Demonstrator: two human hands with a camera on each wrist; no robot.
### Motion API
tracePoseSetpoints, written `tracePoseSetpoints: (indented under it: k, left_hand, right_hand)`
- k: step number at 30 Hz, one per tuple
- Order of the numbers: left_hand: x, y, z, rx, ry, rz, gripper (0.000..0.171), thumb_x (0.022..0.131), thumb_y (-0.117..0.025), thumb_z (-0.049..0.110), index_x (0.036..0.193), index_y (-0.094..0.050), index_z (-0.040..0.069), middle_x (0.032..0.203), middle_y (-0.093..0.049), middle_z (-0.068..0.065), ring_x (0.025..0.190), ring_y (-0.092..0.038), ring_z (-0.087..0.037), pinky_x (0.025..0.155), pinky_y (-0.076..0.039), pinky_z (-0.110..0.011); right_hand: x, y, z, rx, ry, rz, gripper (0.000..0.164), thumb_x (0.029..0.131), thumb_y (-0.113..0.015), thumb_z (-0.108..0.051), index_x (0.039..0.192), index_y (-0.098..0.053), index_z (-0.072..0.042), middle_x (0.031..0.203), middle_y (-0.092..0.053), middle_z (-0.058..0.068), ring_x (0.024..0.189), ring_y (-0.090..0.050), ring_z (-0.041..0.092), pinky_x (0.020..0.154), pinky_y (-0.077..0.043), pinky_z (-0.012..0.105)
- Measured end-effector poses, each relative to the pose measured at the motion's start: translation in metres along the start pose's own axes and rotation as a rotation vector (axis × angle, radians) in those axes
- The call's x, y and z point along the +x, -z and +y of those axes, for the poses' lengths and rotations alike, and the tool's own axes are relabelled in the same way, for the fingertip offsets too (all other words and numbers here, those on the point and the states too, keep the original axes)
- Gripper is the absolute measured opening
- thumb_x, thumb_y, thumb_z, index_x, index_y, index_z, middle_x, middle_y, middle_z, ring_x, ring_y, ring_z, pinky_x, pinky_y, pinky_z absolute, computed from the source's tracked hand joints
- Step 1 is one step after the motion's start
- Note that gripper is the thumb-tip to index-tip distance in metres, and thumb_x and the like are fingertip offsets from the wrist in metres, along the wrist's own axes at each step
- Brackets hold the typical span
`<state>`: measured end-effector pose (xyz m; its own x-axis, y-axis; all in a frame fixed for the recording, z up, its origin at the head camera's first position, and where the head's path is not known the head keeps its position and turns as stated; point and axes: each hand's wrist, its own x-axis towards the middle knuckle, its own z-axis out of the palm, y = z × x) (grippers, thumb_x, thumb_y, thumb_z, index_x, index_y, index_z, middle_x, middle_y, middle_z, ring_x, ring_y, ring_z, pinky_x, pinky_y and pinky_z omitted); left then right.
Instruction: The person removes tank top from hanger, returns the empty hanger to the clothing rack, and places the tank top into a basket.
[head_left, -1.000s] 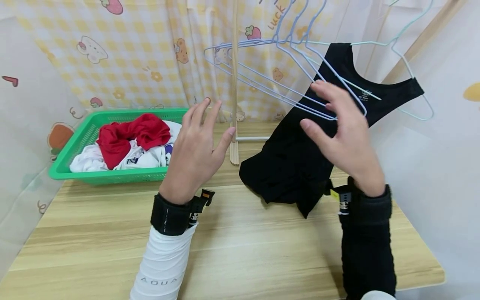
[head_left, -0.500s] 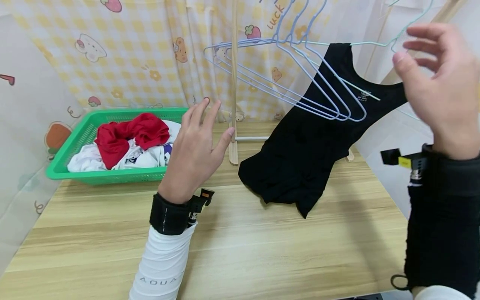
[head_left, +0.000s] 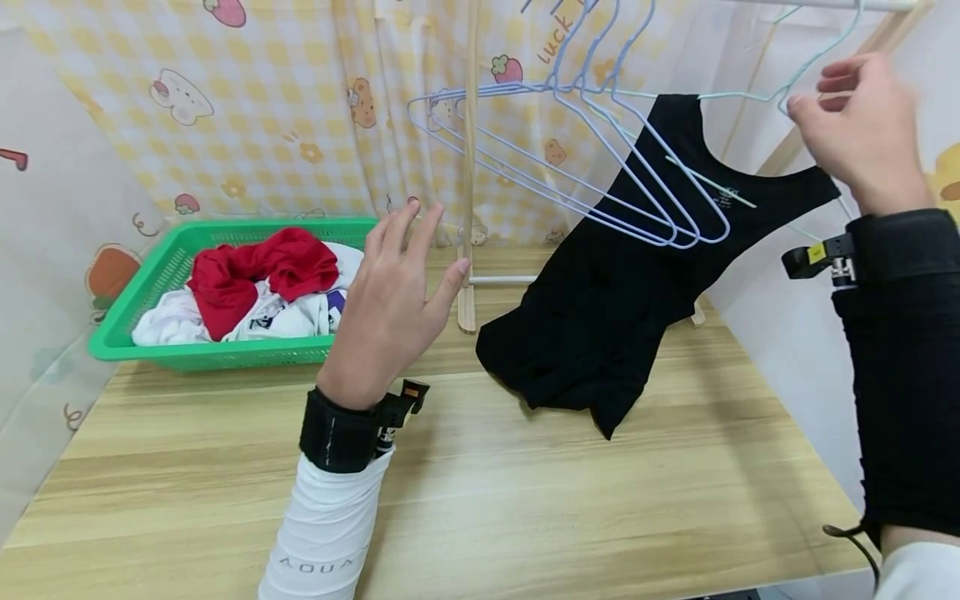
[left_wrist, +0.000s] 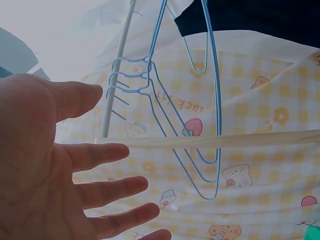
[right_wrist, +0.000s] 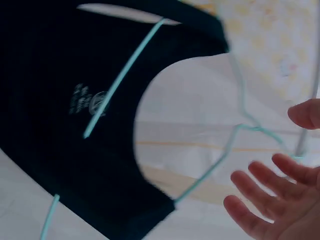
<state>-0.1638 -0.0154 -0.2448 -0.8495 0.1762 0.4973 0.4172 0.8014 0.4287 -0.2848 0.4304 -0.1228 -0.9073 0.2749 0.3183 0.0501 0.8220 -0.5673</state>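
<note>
A black tank top [head_left: 600, 308] hangs tilted on a mint-green wire hanger [head_left: 738, 94], its hem reaching down near the table. My right hand [head_left: 862, 137] is at the upper right, beside the hanger's neck. In the right wrist view its thumb and bent fingers [right_wrist: 252, 182] stand apart, with the hanger's hook showing behind the gap. I cannot tell whether they touch it. My left hand [head_left: 390, 300] is raised over the table with fingers spread and holds nothing. Several blue wire hangers [head_left: 600, 217] hang in front of the top, to the right of the left hand.
A green plastic basket [head_left: 112, 343] with red and white clothes stands at the left back of the wooden table [head_left: 480, 500]. The rack's wooden post [head_left: 470, 167] rises behind my left hand. Its white rail [left_wrist: 116, 70] carries the hangers, with a patterned curtain [head_left: 262, 108] behind.
My right hand has moved right and up, from in front of the blue hangers to the green hanger's neck. The left hand has stayed in place.
</note>
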Motion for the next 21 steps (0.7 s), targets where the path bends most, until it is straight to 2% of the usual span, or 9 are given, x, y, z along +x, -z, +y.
tracePoseSetpoints:
  k: [3, 5, 7, 8, 10, 12, 14, 17, 21]
  left_hand:
    - [0.000, 0.000, 0.000, 0.005, 0.000, -0.002, 0.068, 0.112, -0.056, 0.043, 0.168, -0.039, 0.008, 0.174, -0.033, -0.020, 0.162, -0.029, -0.042, 0.124, -0.040, -0.063]
    - [0.000, 0.000, 0.000, 0.007, 0.001, 0.000, 0.067, 0.112, -0.057, 0.043, 0.167, -0.039, 0.008, 0.174, -0.033, -0.020, 0.162, -0.029, -0.042, 0.124, -0.041, -0.062]
    - [0.000, 0.000, -0.001, 0.007, 0.002, 0.004, 0.067, 0.112, -0.057, 0.042, 0.167, -0.039, 0.008, 0.174, -0.033, -0.020, 0.162, -0.029, -0.042, 0.124, -0.041, -0.062]
    - [0.000, 0.000, -0.001, 0.006, 0.003, 0.005, 0.067, 0.112, -0.057, 0.042, 0.167, -0.039, 0.008, 0.175, -0.033, -0.019, 0.162, -0.029, -0.041, 0.124, -0.041, -0.062]
    - [0.000, 0.000, -0.002, 0.004, 0.004, 0.008, 0.067, 0.112, -0.057, 0.042, 0.167, -0.039, 0.007, 0.175, -0.033, -0.019, 0.162, -0.029, -0.041, 0.123, -0.041, -0.062]
    - [-0.001, 0.000, -0.002, 0.001, 0.005, 0.007, 0.067, 0.112, -0.057, 0.042, 0.167, -0.039, 0.008, 0.175, -0.033, -0.019, 0.162, -0.029, -0.042, 0.123, -0.041, -0.063]
    - [-0.001, 0.000, -0.003, -0.002, 0.004, 0.008, 0.067, 0.112, -0.057, 0.042, 0.167, -0.040, 0.008, 0.175, -0.033, -0.019, 0.161, -0.029, -0.042, 0.122, -0.042, -0.064]
    - [-0.002, 0.000, -0.003, -0.003, 0.000, 0.014, 0.066, 0.112, -0.057, 0.042, 0.167, -0.040, 0.007, 0.174, -0.034, -0.020, 0.161, -0.030, -0.043, 0.122, -0.043, -0.064]
    - [-0.003, 0.001, -0.004, 0.001, -0.004, 0.024, 0.066, 0.112, -0.058, 0.041, 0.166, -0.041, 0.007, 0.174, -0.034, -0.020, 0.160, -0.031, -0.043, 0.122, -0.043, -0.062]
  right_hand:
    - [0.014, -0.004, 0.004, -0.089, 0.066, -0.064, 0.064, 0.112, -0.046, -0.038, 0.170, -0.031, -0.018, 0.172, -0.042, 0.010, 0.159, -0.042, 0.022, 0.123, -0.041, 0.027]
    - [0.019, -0.007, 0.005, -0.135, 0.116, -0.072, 0.062, 0.112, -0.045, -0.034, 0.168, -0.035, -0.010, 0.165, -0.050, 0.017, 0.141, -0.059, 0.009, 0.105, -0.049, 0.015]
    - [0.024, -0.008, 0.005, -0.145, 0.149, -0.069, 0.057, 0.113, -0.047, -0.029, 0.164, -0.042, -0.003, 0.140, -0.073, 0.005, 0.110, -0.066, -0.009, 0.083, -0.046, 0.004]
    - [0.026, -0.008, 0.006, -0.135, 0.159, -0.066, 0.054, 0.112, -0.047, -0.026, 0.160, -0.046, 0.000, 0.122, -0.078, -0.006, 0.094, -0.060, -0.018, 0.073, -0.041, 0.001]
    - [0.029, -0.010, 0.006, -0.099, 0.173, -0.057, 0.049, 0.112, -0.047, -0.019, 0.154, -0.052, 0.005, 0.088, -0.069, -0.028, 0.072, -0.045, -0.027, 0.062, -0.037, -0.001]
    - [0.031, -0.011, 0.007, -0.053, 0.169, -0.048, 0.041, 0.111, -0.046, -0.014, 0.143, -0.060, 0.008, 0.070, -0.044, -0.043, 0.063, -0.046, -0.026, 0.059, -0.039, 0.000]
    - [0.032, -0.012, 0.007, -0.030, 0.162, -0.037, 0.032, 0.111, -0.045, -0.011, 0.130, -0.064, 0.005, 0.064, -0.043, -0.044, 0.060, -0.048, -0.025, 0.057, -0.040, 0.001]
    - [0.032, -0.011, 0.006, -0.026, 0.160, -0.009, 0.019, 0.111, -0.044, -0.010, 0.110, -0.064, -0.013, 0.062, -0.045, -0.043, 0.058, -0.049, -0.024, 0.055, -0.040, 0.003]
    - [0.030, -0.006, 0.001, -0.049, 0.179, 0.044, 0.026, 0.110, -0.041, -0.010, 0.101, -0.057, -0.028, 0.063, -0.042, -0.045, 0.057, -0.047, -0.025, 0.052, -0.037, 0.005]
